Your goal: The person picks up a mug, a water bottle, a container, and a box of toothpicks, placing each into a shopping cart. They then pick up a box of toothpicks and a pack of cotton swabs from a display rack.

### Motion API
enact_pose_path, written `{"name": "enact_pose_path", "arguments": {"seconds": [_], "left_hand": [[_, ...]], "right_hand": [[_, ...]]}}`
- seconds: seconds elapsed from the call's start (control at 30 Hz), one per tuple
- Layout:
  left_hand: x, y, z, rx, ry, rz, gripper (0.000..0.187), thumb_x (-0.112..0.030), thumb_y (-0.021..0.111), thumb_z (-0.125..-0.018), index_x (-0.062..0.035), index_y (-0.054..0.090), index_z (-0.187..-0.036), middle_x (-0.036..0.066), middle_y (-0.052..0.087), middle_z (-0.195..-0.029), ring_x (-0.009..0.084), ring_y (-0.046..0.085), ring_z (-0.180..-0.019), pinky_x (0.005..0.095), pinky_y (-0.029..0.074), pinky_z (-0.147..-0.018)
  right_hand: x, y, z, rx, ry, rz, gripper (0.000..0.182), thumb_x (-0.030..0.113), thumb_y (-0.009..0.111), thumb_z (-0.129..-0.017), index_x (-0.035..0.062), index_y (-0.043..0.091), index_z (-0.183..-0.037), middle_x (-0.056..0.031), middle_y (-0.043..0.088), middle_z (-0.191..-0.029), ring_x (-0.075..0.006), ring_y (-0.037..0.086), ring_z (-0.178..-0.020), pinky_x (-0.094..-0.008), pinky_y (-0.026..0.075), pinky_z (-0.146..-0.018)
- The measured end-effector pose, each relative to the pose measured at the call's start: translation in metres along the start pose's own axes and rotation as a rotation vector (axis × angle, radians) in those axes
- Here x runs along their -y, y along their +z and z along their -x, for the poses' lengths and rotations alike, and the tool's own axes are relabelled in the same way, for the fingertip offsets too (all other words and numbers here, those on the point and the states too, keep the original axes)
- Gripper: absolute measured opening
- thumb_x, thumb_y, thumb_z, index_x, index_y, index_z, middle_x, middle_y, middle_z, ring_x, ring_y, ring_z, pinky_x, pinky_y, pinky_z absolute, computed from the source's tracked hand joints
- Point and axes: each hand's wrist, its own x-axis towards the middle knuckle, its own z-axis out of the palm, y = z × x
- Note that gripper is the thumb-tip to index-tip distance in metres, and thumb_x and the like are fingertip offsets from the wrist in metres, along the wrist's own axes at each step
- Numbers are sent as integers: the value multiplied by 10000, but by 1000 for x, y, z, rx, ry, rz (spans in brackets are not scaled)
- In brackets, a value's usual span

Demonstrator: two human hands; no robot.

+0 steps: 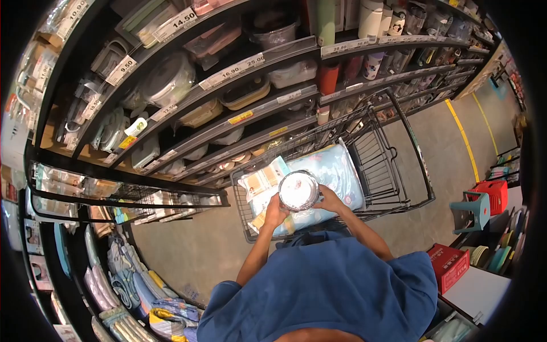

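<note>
Between my two hands is a round container (298, 190) with a bright, shiny top, held over a shopping cart. My left hand (276, 213) is wrapped round its left side, and my right hand (329, 200) grips its right side. Below them in the cart (393, 181) lies a light blue packaged item (342, 171) in clear plastic. A white and tan package (261, 181) rests at the cart's left end, partly hidden by the container and my left hand.
Shelves of food containers (168, 80) and cups curve along the front and left. Folded textiles (128, 273) lie at the lower left. A teal stool (472, 211), a red basket (494, 194) and a red box (447, 265) stand at the right.
</note>
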Motion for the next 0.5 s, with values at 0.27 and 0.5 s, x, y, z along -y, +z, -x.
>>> {"name": "enact_pose_path", "arguments": {"seconds": [0.27,0.5], "left_hand": [[-101,-50,-14,-216,385,113,963,-85,835,-590,-35,339,-1414,156,461,-1305,253,546,-1102,348,534,-808],[-223,-132,-46,-517,724,32,957,-157,888,-536,-6,403,-1347,174,497,-1266,311,504,-1193,383,415,-1004]], "right_hand": [[103,-69,-1,-171,-305,163,740,189,866,-611,18,526,-1245,-159,540,-1225,-290,576,-1058,-351,522,-821],[241,-129,-21,-409,-616,257,578,202,819,-623,-10,578,-1104,-133,585,-1036,-267,582,-892,-334,483,-754]]}}
